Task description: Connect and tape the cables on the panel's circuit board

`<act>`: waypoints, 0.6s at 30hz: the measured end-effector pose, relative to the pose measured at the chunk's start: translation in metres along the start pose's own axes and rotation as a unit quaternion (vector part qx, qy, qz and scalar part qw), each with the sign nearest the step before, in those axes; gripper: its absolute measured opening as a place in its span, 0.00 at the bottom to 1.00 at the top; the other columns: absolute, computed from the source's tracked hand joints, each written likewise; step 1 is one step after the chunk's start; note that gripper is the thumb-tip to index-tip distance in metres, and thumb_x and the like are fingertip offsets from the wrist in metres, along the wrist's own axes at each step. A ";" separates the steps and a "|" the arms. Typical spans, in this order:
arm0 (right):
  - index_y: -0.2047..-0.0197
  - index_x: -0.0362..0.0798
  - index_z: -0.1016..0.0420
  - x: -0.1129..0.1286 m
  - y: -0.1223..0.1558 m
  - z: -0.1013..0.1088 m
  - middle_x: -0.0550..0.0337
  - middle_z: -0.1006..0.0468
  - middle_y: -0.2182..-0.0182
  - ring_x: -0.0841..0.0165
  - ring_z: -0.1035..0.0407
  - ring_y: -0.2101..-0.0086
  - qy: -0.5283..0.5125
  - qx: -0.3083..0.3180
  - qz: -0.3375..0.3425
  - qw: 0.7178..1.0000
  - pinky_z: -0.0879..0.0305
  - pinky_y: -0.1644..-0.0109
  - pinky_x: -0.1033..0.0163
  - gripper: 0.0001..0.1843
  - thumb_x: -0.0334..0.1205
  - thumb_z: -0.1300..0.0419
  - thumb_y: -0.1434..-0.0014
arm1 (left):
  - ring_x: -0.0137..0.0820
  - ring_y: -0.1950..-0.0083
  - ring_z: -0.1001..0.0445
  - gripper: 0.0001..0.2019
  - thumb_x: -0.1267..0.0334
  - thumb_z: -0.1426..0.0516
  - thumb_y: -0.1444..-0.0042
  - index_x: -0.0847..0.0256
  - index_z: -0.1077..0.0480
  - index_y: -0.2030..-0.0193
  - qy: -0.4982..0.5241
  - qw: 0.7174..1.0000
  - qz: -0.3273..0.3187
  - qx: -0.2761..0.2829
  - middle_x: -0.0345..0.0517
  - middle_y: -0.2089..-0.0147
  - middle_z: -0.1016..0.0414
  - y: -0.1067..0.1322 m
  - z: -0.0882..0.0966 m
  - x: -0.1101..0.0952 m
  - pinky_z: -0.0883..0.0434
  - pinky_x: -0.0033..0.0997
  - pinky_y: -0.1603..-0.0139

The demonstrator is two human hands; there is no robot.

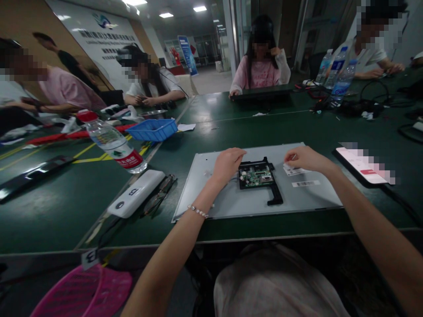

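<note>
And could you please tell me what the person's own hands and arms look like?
The left hand is ungloved, with a bracelet of small pale beads at the wrist. The right hand is ungloved too, its wrist bare. No sleeves show on either arm.

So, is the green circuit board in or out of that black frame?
In. The green circuit board sits within the black plastic frame, whose edges show along two sides.

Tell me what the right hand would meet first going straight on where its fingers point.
Probably the black bracket holding the green circuit board, left of the right hand. Its height above the grey panel is unclear, so it might pass over.
</note>
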State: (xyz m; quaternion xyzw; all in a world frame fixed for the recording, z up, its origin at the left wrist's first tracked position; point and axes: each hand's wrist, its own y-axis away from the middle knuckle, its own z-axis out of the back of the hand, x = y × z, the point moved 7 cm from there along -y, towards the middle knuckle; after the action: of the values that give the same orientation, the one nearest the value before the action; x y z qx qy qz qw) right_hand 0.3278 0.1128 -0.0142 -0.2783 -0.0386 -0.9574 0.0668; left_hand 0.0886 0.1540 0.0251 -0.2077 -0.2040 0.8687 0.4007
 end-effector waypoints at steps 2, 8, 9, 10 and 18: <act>0.65 0.48 0.21 0.000 0.000 0.001 0.57 0.20 0.65 0.64 0.26 0.63 0.002 -0.011 -0.005 1.000 0.33 0.60 0.62 0.09 0.38 0.42 0.45 | 0.34 0.55 0.24 0.12 0.74 0.47 0.42 0.60 0.24 0.57 0.010 1.000 0.000 0.000 0.46 0.55 0.22 0.001 0.001 0.000 0.29 0.33 0.51; 0.63 0.47 0.21 -0.005 -0.002 -0.001 0.56 0.19 0.65 0.64 0.26 0.65 0.030 -0.028 -0.005 0.999 0.32 0.59 0.60 0.09 0.37 0.41 0.47 | 0.31 0.58 0.25 0.14 0.77 0.47 0.44 0.60 0.25 0.58 0.035 0.999 0.002 0.005 0.46 0.57 0.23 0.003 0.002 0.001 0.29 0.30 0.54; 0.62 0.46 0.21 -0.004 -0.002 0.000 0.55 0.19 0.64 0.64 0.25 0.66 0.035 -0.039 -0.001 0.999 0.32 0.59 0.60 0.10 0.36 0.41 0.47 | 0.31 0.58 0.25 0.14 0.77 0.47 0.44 0.61 0.26 0.56 0.037 0.999 0.004 -0.003 0.45 0.58 0.23 0.003 0.003 0.002 0.29 0.31 0.54; 0.61 0.46 0.21 -0.003 -0.002 0.002 0.55 0.19 0.63 0.64 0.25 0.66 0.038 -0.055 0.004 0.998 0.32 0.59 0.60 0.11 0.35 0.41 0.47 | 0.31 0.58 0.25 0.14 0.76 0.47 0.44 0.61 0.27 0.54 0.040 0.999 0.007 -0.012 0.45 0.59 0.23 0.003 0.004 0.003 0.29 0.31 0.53; 0.53 0.48 0.23 0.054 0.000 -0.007 0.54 0.22 0.56 0.68 0.27 0.68 -0.083 -0.142 0.142 0.976 0.30 0.63 0.62 0.15 0.38 0.39 0.46 | 0.28 0.61 0.25 0.09 0.73 0.42 0.45 0.61 0.27 0.58 0.120 0.990 -0.034 -0.063 0.42 0.63 0.23 0.003 0.013 -0.009 0.29 0.29 0.56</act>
State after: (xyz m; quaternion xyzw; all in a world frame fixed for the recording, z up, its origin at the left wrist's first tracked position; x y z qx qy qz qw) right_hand 0.2795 0.1060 0.0090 -0.3658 0.1319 -0.9075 0.1586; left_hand 0.0848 0.1431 0.0363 -0.3285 -0.2158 0.8087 0.4377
